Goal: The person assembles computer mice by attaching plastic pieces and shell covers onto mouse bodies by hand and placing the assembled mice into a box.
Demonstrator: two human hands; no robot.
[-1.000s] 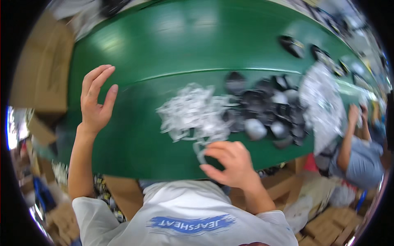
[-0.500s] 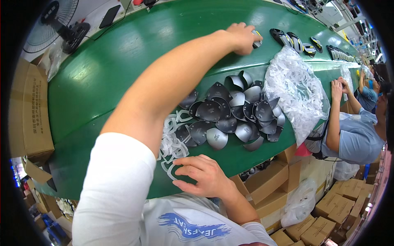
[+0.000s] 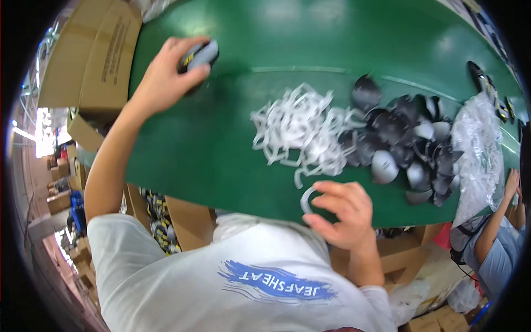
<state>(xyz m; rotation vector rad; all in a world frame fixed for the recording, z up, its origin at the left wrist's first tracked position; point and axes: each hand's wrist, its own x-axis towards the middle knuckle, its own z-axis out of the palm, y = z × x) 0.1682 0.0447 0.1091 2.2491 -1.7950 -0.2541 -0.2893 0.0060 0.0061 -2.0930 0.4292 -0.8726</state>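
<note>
My left hand (image 3: pixel 168 74) is at the upper left over the green table, fingers closed round a rounded mouse-shaped piece (image 3: pixel 202 55), black with a grey top and yellow marks. Blur hides its finer detail. Close to the table's near edge, my right hand (image 3: pixel 345 213) has a white curved plastic strip (image 3: pixel 306 200) between its thumb and fingertips. Beyond that hand lies a loose pile of similar white strips (image 3: pixel 301 127). Right of the pile, black and silver curved shells (image 3: pixel 395 133) are heaped together.
A cardboard box (image 3: pixel 102 61) stands at the table's left end. Under the near edge, an open box (image 3: pixel 188 221) contains black-and-yellow pieces. A clear bag of white parts (image 3: pixel 478 149) rests at the right, near several finished-looking dark pieces (image 3: pixel 484 83). Another person's arm (image 3: pixel 500 216) is at far right.
My left hand has swung from the far right side of the table to the upper left, carrying the mouse-shaped piece. My right hand still has the white strip. The view has turned left.
</note>
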